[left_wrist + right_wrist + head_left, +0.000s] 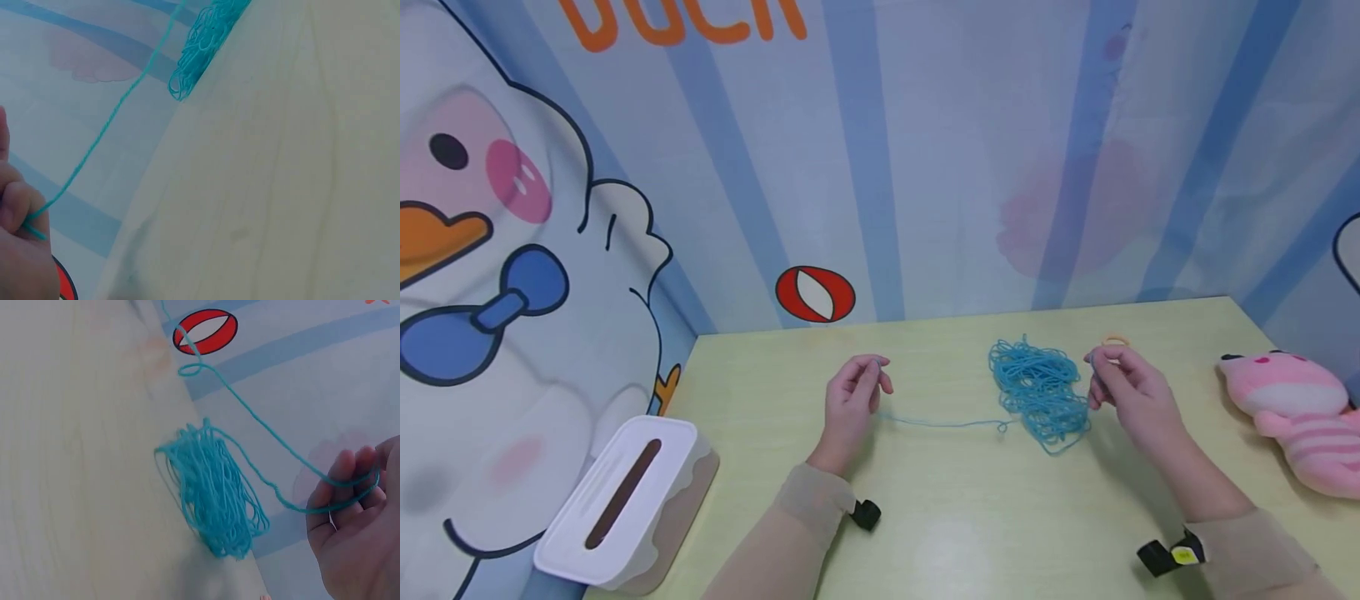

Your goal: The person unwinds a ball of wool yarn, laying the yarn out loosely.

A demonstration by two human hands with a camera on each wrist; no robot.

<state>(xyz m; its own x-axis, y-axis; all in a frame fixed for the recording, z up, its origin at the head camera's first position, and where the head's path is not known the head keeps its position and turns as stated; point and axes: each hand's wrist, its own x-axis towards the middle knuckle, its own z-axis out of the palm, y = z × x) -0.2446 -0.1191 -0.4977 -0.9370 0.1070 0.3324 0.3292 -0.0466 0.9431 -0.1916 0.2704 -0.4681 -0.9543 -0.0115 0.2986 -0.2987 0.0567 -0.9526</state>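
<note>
A loose heap of blue-green yarn (1037, 392) lies on the table, left of my right hand (1135, 396). My left hand (850, 404) pinches the yarn near its end, and a short tail pokes out between the fingers in the left wrist view. From there a single strand (943, 423) runs across toward the heap, with a small curl in it. In the right wrist view, the strand (262, 422) passes through my right hand, which holds it at a bend between thumb and fingers, and returns to the heap. Both hands are raised above the table.
On the left of the pale table (940, 517) stands a white-lidded tissue box (625, 500). A pink plush toy (1292, 408) lies at the right. Behind my right hand is a small orange curved object (1116, 340), partly hidden. A printed cloth backdrop (940, 167) rises behind the table.
</note>
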